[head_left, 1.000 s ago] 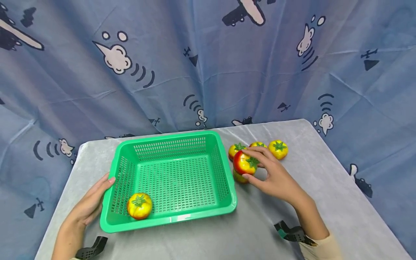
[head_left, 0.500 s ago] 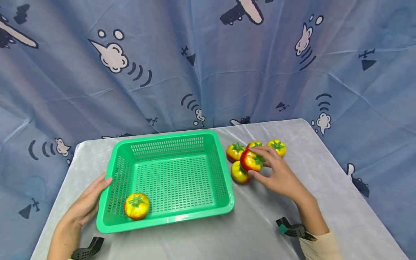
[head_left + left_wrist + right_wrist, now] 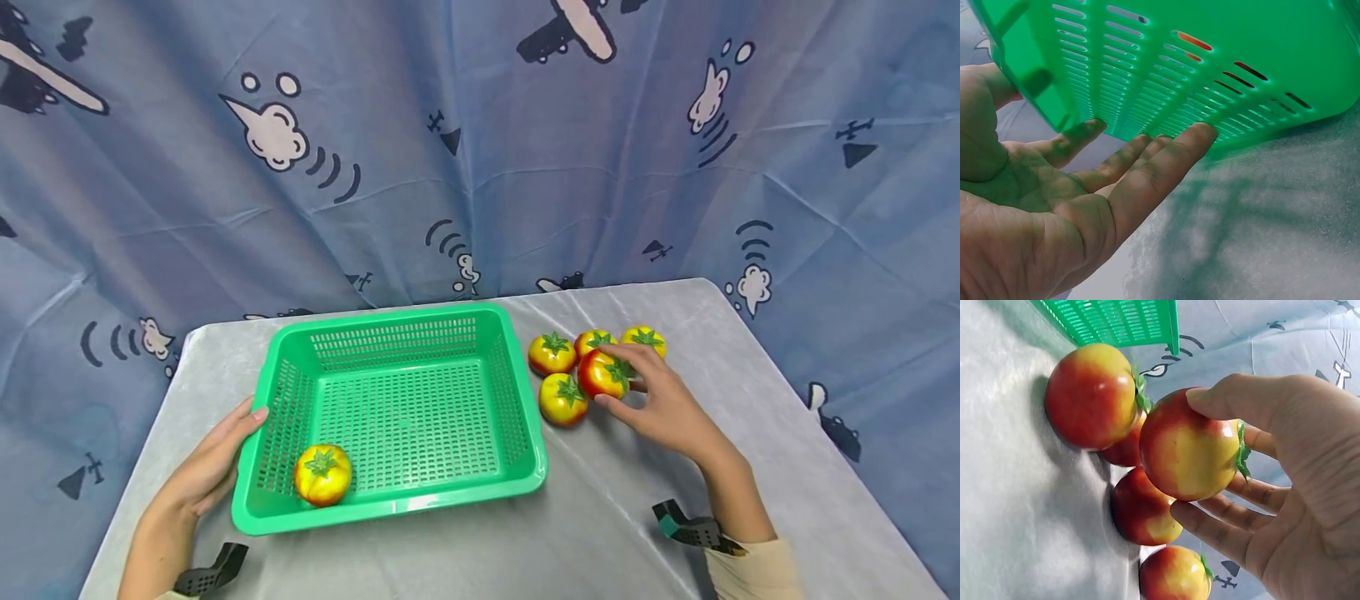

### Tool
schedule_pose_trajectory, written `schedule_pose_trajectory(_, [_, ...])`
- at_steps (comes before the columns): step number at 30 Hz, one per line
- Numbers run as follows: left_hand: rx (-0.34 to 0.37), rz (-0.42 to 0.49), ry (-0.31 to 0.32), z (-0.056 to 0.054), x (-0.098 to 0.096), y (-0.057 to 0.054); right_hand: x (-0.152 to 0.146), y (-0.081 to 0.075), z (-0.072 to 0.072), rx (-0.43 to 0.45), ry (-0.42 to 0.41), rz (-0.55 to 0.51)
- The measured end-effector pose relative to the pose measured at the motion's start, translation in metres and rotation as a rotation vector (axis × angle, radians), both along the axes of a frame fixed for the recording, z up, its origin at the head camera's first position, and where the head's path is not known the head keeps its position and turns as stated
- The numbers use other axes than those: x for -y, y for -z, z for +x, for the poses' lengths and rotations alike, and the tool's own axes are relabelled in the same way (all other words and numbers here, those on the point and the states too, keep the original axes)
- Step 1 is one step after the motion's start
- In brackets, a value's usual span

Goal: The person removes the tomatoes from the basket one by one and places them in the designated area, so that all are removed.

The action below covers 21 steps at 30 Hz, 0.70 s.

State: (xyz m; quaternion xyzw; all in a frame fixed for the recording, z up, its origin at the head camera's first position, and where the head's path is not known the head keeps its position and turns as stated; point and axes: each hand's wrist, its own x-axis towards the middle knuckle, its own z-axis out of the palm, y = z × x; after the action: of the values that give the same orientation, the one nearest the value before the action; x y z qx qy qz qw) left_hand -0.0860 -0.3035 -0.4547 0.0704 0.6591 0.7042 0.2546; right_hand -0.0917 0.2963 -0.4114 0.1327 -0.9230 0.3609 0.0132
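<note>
While our left hand point(image 3: 212, 462) gripped the left side of the basket point(image 3: 405, 421), we pinched a red fruit point(image 3: 600, 374) in our right hand point(image 3: 663, 408), right of the basket. Four loose fruits point(image 3: 552, 357) lay close by; a yellow fruit point(image 3: 322, 477) sat inside, near left.

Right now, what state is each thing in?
Green basket: open-topped, mostly bare inside
Fruit inside it: lying in near left corner, leaf up
Left hand: thumb on the basket rim, fingers at its outside
Right hand: pinching the held fruit
Held fruit: leaf towards the palm
Four loose fruits: resting on the cloth, unheld
Cloth: spread, lightly creased
Curtain: hanging, creased
</note>
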Motion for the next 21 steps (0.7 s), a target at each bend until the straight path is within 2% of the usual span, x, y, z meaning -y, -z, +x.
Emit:
schedule_pose_trajectory(8, [0.009,-0.005,0.003,0.000,0.001,0.001,-0.008,0.006,-0.001,0.047,0.010,0.026])
schedule_pose_trajectory(21, [0.017,-0.010,0.001,-0.001,0.000,-0.001,-0.009,0.012,-0.003,0.049,0.005,0.121])
